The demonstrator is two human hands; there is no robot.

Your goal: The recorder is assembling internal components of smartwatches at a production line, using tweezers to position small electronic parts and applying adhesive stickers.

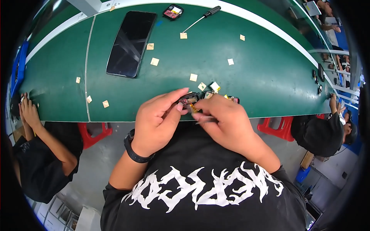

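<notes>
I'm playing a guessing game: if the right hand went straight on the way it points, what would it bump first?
Probably the small black device held in the left hand. The right hand is very close and might be touching it; depth is unclear.

A green table [277, 77] is carrying a black phone [131, 44] left of centre; a device [173, 12] and screwdriver [211, 12] are lying toward the far edge, pale squares [193, 77] scattering about

Electronics assembly workshop, long green workbench [269, 77], exposed circuit boards [187, 99], screwdriver [212, 11], red stools [286, 129], co-workers [320, 131] alongside
</notes>
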